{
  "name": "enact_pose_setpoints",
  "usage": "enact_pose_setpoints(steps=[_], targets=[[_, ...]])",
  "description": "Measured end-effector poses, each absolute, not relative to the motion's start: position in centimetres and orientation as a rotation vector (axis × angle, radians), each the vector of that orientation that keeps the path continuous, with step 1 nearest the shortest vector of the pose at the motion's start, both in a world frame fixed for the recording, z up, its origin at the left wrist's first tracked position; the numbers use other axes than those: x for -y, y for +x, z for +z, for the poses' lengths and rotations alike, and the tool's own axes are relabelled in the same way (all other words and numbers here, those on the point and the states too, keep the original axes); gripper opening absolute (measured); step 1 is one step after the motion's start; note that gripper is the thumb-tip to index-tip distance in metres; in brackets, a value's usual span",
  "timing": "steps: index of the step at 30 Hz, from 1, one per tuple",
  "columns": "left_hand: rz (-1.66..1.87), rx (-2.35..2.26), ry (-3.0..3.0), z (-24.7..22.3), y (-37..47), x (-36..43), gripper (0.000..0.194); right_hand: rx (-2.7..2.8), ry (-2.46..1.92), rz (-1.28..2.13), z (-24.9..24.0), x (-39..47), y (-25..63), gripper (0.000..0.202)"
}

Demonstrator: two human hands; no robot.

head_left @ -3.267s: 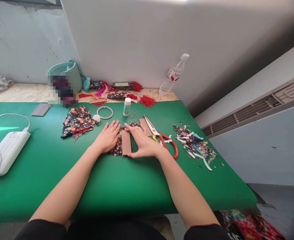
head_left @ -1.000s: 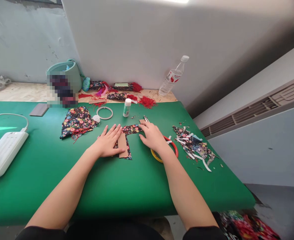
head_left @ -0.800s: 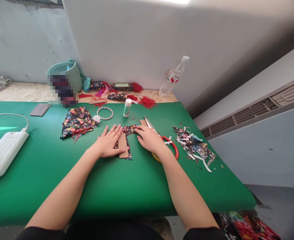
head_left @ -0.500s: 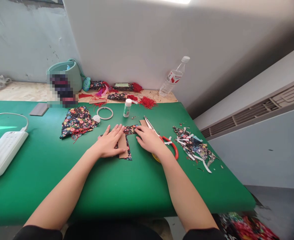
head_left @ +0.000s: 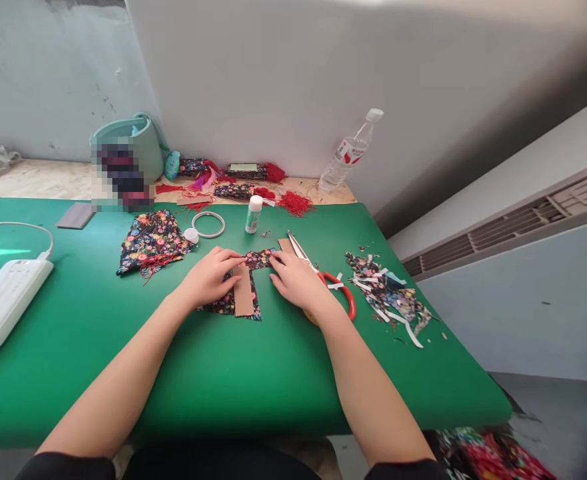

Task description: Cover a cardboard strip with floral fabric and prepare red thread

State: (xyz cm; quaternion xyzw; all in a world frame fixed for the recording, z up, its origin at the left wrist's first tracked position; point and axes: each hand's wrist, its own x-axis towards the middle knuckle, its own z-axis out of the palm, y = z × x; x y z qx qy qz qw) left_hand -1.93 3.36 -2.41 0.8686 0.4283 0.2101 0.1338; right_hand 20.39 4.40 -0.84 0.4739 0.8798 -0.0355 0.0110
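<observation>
In the head view, my left hand (head_left: 212,275), fingers loosely curled, and right hand (head_left: 298,280), fingers half bent, whether gripping I can't tell, should keep the floral cloth (head_left: 224,304) flat on the worktop (head_left: 223,387), cardboard strip (head_left: 244,295) square atop it.

Midway between the near and far edges of the green tabletop (head_left: 223,380), floral fabric (head_left: 258,259) bearing a cardboard strip (head_left: 244,299) is touched by the left hand (head_left: 210,277) and right hand (head_left: 298,280). Scissors (head_left: 301,250) are partly covered by the right; scraps (head_left: 386,290) are heaped near the right edge.
</observation>
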Motion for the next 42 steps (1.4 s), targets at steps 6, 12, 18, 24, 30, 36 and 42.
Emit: enact_pose_setpoints(steps=[6, 12, 18, 24, 30, 36, 42], targets=[[0.326, -1.176, 2.602, -1.4, -2.7, -3.1, 0.051, -2.81, 1.505, -0.106, -1.0, -4.4, 20.5, 0.035], [0.281, -1.345, 2.561, -0.7, -4.2, -3.0, 0.053, -3.121, 1.17, -0.317, -0.6, -3.6, 20.0, 0.051], [0.171, -1.388, 2.512, -1.5, -5.8, -3.3, 0.067, -3.115, 0.964, -0.422, -0.5, -3.0, 19.4, 0.049], [0.15, -1.47, 2.482, -1.4, -6.4, -3.5, 0.073, -3.142, 0.962, -0.49, -0.8, -3.0, 19.5, 0.057], [0.165, -1.465, 2.492, -1.6, -6.2, -3.4, 0.073, -3.106, 0.991, -0.545, -0.4, -2.8, 19.3, 0.062], [0.195, -1.415, 2.495, -1.8, -6.1, -3.4, 0.076, -3.056, 1.029, -0.541, -0.3, -2.7, 19.2, 0.066], [0.13, -1.406, 2.526, -1.6, -6.1, -3.4, 0.08, -3.062, 1.037, -0.595, -0.5, -2.9, 19.3, 0.093]])
